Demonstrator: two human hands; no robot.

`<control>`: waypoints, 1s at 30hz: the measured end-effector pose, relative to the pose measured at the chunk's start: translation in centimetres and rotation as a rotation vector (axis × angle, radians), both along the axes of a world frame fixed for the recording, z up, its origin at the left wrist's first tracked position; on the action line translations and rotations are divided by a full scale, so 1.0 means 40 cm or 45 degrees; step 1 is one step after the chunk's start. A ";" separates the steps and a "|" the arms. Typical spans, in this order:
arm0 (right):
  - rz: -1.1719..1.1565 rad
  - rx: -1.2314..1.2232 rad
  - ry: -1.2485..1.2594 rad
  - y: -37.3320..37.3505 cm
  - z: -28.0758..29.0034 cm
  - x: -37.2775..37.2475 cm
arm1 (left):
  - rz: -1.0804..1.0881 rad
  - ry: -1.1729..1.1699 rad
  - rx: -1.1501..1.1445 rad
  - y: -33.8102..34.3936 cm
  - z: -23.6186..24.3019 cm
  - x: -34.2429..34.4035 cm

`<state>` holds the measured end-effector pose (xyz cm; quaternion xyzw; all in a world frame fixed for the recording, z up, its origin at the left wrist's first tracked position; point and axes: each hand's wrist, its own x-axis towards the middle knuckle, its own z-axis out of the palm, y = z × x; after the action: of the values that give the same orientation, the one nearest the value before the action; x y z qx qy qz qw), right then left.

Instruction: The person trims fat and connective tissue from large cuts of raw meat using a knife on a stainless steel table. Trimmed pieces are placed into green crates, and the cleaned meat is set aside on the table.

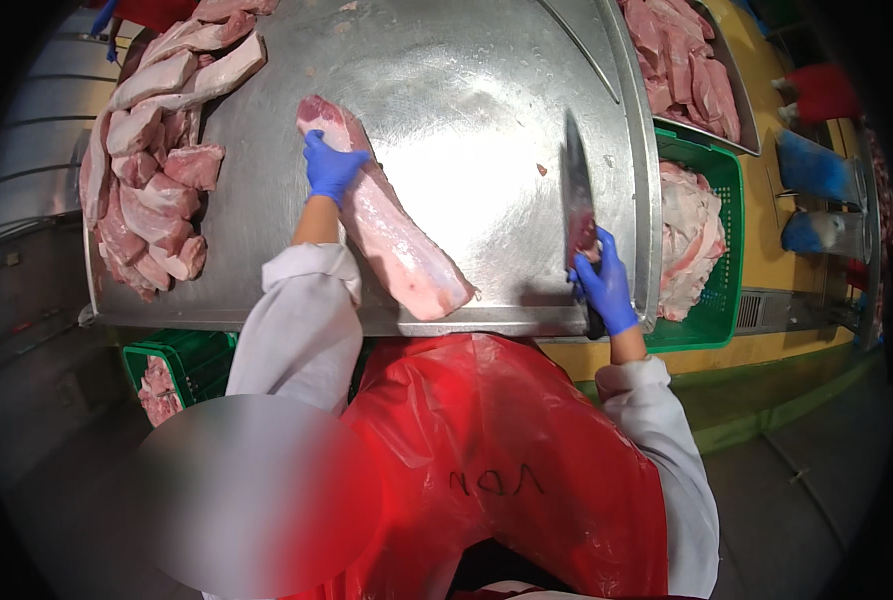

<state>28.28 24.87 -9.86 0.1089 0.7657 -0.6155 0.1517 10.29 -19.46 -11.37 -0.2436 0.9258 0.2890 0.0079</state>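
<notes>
A long strip of pale pink meat with a fatty side (396,235) lies slantwise on the steel table (256,220), its near end close to the front edge. My left hand (333,168), in a blue glove, is closed over the strip's upper part, with the thumb pointing right across it. Off to the right, my right hand (608,288), also blue-gloved, grips a knife (576,180) by its handle. The wide blade points away from me and is apart from the meat; reddish smears mark it near the handle. A tiny meat scrap (541,170) sits left of the blade.
Meat pieces (156,190) are heaped along the table's left side. At right stand a green crate (731,240) of pale trimmings and, farther back, a metal tray (746,90) of meat. A thin rod (586,55) lies at the far right. Another green crate (201,355) sits low at left.
</notes>
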 end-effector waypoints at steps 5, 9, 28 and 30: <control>0.164 -0.246 -0.025 -0.201 -0.039 -0.199 | -0.065 -0.073 0.286 -0.140 -0.064 -0.167; 0.021 -0.317 -0.107 -0.299 -0.117 -0.287 | -0.161 -0.090 -0.529 0.021 -0.026 -0.257; 0.262 -0.197 -0.021 -0.554 -0.175 -0.632 | -0.864 0.334 -0.392 -0.164 -0.138 -0.303; 0.240 -0.341 -0.106 -0.637 -0.133 -0.737 | -0.897 0.347 -0.395 -0.175 -0.144 -0.298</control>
<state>-1.21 -0.61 -15.17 0.0409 0.6766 -0.6901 0.2535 -1.61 -26.44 -17.14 0.1305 0.9778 0.1553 -0.0530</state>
